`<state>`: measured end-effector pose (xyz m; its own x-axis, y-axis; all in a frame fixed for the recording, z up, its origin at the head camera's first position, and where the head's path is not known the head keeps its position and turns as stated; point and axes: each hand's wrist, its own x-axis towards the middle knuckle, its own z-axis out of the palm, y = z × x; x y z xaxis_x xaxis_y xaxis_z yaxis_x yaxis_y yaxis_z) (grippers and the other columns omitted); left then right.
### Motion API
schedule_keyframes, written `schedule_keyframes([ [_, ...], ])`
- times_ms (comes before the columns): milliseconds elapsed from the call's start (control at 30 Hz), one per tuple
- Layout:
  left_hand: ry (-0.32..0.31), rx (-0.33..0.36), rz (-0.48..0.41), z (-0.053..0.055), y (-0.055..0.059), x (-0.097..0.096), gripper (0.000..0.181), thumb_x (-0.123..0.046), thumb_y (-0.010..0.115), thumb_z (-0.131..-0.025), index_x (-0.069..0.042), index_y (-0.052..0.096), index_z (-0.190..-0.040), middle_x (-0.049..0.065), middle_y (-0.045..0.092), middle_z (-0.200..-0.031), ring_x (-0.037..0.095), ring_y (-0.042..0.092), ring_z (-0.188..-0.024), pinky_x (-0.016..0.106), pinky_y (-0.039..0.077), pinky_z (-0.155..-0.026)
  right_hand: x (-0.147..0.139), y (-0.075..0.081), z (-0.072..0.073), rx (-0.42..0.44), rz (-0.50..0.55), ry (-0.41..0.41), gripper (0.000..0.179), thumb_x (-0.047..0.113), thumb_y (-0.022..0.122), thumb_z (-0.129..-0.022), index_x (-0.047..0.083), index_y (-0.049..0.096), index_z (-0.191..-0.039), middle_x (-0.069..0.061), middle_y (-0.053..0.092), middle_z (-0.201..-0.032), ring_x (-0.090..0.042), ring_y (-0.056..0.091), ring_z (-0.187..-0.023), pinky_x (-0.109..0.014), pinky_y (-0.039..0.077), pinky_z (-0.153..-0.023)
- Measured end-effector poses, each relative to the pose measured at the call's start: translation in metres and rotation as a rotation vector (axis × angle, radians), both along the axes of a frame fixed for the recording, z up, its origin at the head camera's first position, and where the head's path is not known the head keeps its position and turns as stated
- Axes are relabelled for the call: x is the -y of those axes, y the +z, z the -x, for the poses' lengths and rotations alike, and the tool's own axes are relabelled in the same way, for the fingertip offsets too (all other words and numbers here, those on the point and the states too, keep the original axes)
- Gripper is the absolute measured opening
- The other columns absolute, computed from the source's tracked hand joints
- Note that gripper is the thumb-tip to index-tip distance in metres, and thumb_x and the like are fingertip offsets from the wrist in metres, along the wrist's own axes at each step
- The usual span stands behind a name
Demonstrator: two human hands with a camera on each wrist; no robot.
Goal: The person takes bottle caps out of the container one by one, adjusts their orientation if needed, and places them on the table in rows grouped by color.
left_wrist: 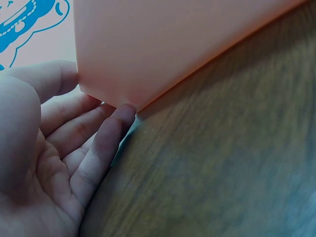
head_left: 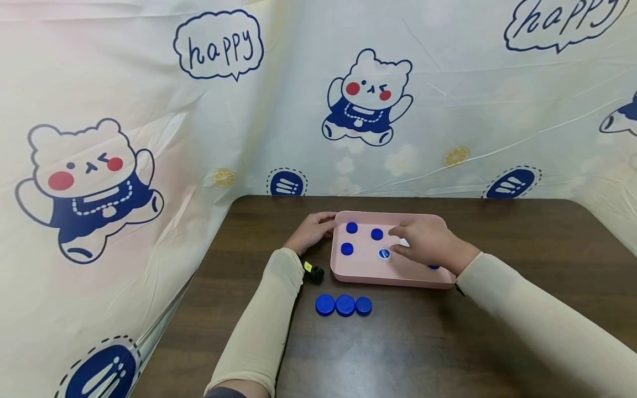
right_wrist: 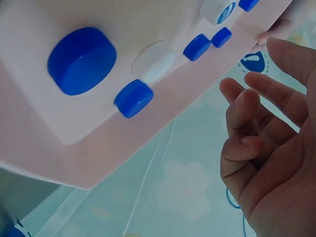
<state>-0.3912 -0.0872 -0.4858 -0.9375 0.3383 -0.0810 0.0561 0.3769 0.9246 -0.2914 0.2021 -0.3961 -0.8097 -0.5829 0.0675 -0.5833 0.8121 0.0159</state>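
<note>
A pink tray (head_left: 363,273) sits on the table, with my left hand (head_left: 313,229) holding its left end. In the left wrist view, fingers meet the tray's wall (left_wrist: 148,39) around a corner. My right hand (head_left: 428,241) hovers over the tray's right half, fingers loosely bent and nothing visible between them in the right wrist view. Around it lie blue bottle caps (head_left: 376,234), a white cap with a blue printed top (head_left: 384,254) and a white disc (right_wrist: 154,61). A bigger blue cap (right_wrist: 81,60) shows in the right wrist view; the right hand covers part of the tray from above.
Three blue caps (head_left: 345,305) stand in a row on the brown table (head_left: 398,342), in front of the tray. Beside the left wrist is a small black object (head_left: 316,275) with a yellow tag. A printed cloth (head_left: 298,110) hangs behind the table.
</note>
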Motion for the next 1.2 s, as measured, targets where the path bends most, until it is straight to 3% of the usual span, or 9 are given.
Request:
schedule_keyframes([
  [233, -0.002, 0.005, 0.018, 0.000, 0.001, -0.001, 0.042, -0.037, 0.060, -0.097, -0.019, 0.059, -0.135, -0.001, 0.063, -0.119, 0.017, 0.064, -0.097, 0.034, 0.053, -0.085, -0.007, -0.004, 0.007, 0.011, 0.017, -0.043, 0.040, 0.038, 0.072, -0.087, 0.011, 0.072, -0.117, -0.007, 0.069, -0.110, -0.025, 0.065, -0.101, -0.045, 0.050, -0.090],
  [567, -0.001, -0.001, 0.007, -0.001, 0.001, -0.001, 0.041, -0.035, 0.060, -0.098, -0.018, 0.060, -0.135, -0.001, 0.063, -0.119, 0.017, 0.064, -0.097, 0.034, 0.053, -0.085, -0.014, -0.006, 0.015, 0.136, 0.055, -0.121, 0.044, 0.036, 0.071, -0.089, 0.009, 0.068, -0.123, -0.013, 0.064, -0.124, -0.033, 0.060, -0.114, -0.052, 0.045, -0.096],
  [767, -0.003, 0.009, 0.010, -0.002, 0.002, 0.000, 0.042, -0.035, 0.060, -0.098, -0.018, 0.059, -0.136, -0.001, 0.062, -0.120, 0.017, 0.064, -0.097, 0.034, 0.053, -0.085, -0.019, -0.006, 0.017, 0.192, 0.076, -0.162, 0.045, 0.035, 0.070, -0.090, 0.009, 0.066, -0.127, -0.014, 0.062, -0.126, -0.035, 0.059, -0.114, -0.055, 0.044, -0.095],
  [1200, 0.004, 0.013, 0.016, -0.002, 0.002, -0.001, 0.041, -0.035, 0.060, -0.097, -0.018, 0.059, -0.135, -0.001, 0.063, -0.119, 0.017, 0.064, -0.097, 0.034, 0.053, -0.085, -0.026, 0.004, 0.021, 0.212, 0.051, -0.195, 0.043, 0.028, 0.073, -0.088, 0.010, 0.066, -0.126, -0.014, 0.064, -0.121, -0.035, 0.061, -0.109, -0.057, 0.046, -0.091],
])
